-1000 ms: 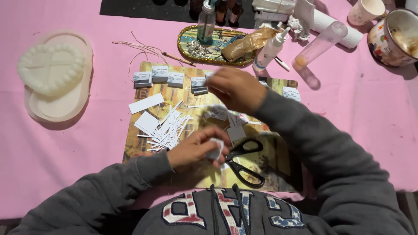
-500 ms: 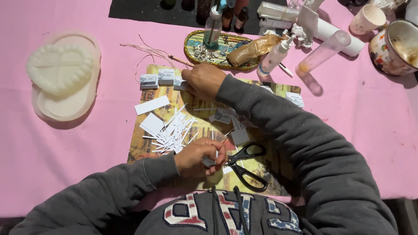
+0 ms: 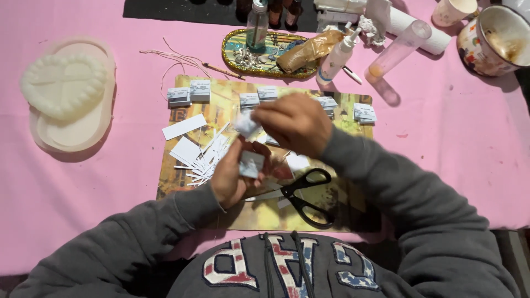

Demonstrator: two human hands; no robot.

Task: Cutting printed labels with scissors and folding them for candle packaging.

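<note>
My left hand point(image 3: 234, 176) is raised over the yellow printed mat point(image 3: 342, 193) and pinches a small printed paper tag point(image 3: 251, 164). My right hand point(image 3: 292, 124) hovers just above and to the right of it, gripping another small white paper piece point(image 3: 247, 124) at its fingertips. Both hands are close together above the mat's middle. Black-handled scissors point(image 3: 303, 198) lie on the mat just right of my left hand. Several small printed tags point(image 3: 200, 90) lie in a row along the mat's far edge, and a pile of white paper strips point(image 3: 199, 157) sits to the left.
A pink cloth point(image 3: 452, 149) covers the table. A white heart-shaped mould on an oval tray point(image 3: 63, 94) lies at left. At the back stand an oval gold-rimmed tray point(image 3: 265, 55) with a bottle, a white pump bottle point(image 3: 337, 58), a clear tube point(image 3: 397, 49) and a patterned mug point(image 3: 494, 38).
My right hand pulled back from the row of tags at the mat's far edge and came toward my left hand, carrying a paper piece. My left hand lifted its tag higher.
</note>
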